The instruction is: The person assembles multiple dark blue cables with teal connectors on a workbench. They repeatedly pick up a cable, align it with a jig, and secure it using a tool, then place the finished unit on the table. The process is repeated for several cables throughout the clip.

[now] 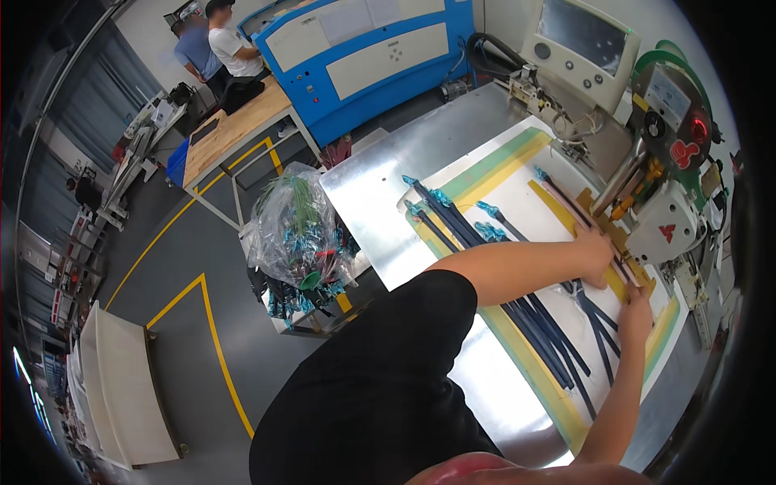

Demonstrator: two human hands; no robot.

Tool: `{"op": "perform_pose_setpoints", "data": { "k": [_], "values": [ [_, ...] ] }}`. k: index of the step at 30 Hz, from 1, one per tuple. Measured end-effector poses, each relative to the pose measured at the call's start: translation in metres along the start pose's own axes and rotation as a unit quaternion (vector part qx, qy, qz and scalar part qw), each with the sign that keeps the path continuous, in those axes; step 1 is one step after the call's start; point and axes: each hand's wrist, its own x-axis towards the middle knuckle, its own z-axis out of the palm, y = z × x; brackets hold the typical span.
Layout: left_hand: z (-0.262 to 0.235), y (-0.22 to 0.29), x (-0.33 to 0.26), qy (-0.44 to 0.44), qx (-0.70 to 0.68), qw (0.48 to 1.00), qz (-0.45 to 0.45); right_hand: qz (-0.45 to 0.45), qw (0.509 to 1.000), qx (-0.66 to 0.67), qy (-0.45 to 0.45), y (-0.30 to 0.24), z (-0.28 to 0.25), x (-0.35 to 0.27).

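Note:
A long dark strap with a teal wrapped tip lies along a yellow-brown clamp plate on the sewing machine's bed. My left hand is on this strap beside the plate, its fingers closed over it. Farther down the same strap, nearer to me, my right hand pinches it at the plate's lower end. Parts of both hands' fingers are hidden. Left of my hands, several dark straps with teal wrapped ends lie on a white sheet edged in yellow and green; my left forearm crosses over them.
The sewing machine head stands close to the right of my hands, with a control screen behind. A plastic bag sits on a heap of wrapped parts at the metal table's left. Beyond are a blue machine, a wooden bench and people.

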Motion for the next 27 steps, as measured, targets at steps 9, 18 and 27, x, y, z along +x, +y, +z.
{"op": "perform_pose_setpoints", "data": {
  "k": [9,18,27],
  "values": [
    [0.0,-0.007,0.004,-0.022,0.0,1.0,-0.015,0.004,1.0,0.014,-0.003,0.026,-0.008,-0.014],
    [-0.01,0.019,-0.003,-0.018,0.016,1.0,-0.016,0.008,0.998,0.052,0.04,0.083,-0.02,-0.047],
    [0.008,0.044,0.007,-0.013,0.019,1.0,-0.008,0.004,0.999,0.038,0.037,0.091,-0.002,-0.044]
  ]
}}
